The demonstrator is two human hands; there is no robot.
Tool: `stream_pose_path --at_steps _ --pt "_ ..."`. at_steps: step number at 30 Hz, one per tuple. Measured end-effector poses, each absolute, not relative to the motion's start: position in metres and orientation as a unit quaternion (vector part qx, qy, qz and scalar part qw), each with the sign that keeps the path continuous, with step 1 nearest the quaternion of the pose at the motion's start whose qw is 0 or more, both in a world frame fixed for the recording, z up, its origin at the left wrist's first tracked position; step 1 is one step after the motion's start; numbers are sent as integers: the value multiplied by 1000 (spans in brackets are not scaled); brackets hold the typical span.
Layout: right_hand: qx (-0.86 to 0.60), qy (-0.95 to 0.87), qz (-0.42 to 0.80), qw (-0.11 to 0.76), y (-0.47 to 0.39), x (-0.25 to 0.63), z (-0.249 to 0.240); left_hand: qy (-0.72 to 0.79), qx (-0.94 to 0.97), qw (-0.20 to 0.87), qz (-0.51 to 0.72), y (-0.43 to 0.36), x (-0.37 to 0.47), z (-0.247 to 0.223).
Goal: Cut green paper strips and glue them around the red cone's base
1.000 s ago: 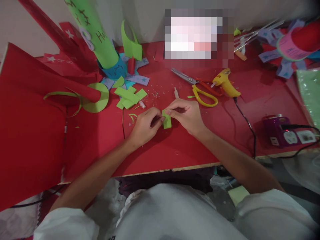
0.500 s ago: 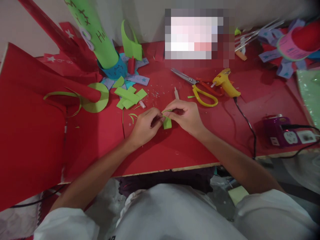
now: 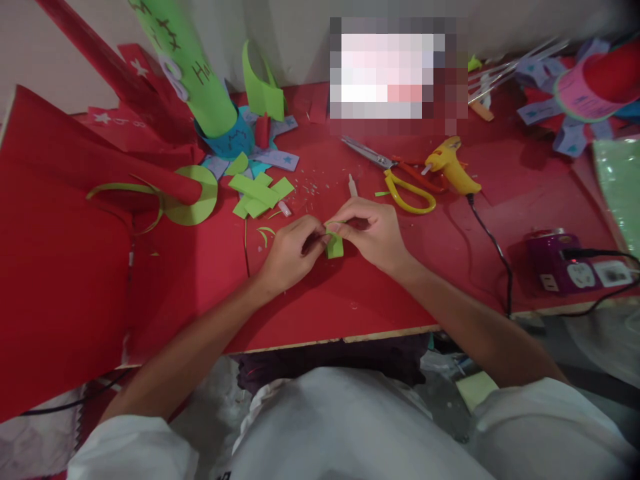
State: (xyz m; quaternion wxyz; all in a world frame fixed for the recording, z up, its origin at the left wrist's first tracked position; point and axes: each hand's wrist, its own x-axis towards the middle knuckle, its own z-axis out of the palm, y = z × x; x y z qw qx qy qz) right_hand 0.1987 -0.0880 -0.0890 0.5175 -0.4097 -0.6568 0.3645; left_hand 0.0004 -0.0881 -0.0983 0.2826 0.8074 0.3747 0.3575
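Note:
Near the front middle of the red table, a small strip of lime-green craft foam or paper (image 3: pixel 335 247) is pinched between my two hands. My left hand (image 3: pixel 295 250) grips its left side with thumb and fingers. From the right, my right hand (image 3: pixel 375 230) holds its upper edge, fingertips close to those of the left. The strip looks bent over at the top, though the fingertips hide part of it. Left of my hands lies a pile of lime-green strips (image 3: pixel 257 195) beside a short glue stick piece (image 3: pixel 285 209). Thin green offcuts (image 3: pixel 266 233) lie nearby.
Scissors (image 3: pixel 410 193) with yellow and red handles and a yellow glue gun (image 3: pixel 453 167) lie to the right. A purple power socket box (image 3: pixel 560 263) sits at the right edge. A green tube (image 3: pixel 200 80) in a blue base stands back left, near a red board (image 3: pixel 60 253).

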Motion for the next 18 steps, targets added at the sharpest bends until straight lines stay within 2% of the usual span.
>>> stream_pose_path --at_steps 18 --pt "-438 -604 428 510 -86 199 -96 395 797 280 362 -86 0 -96"
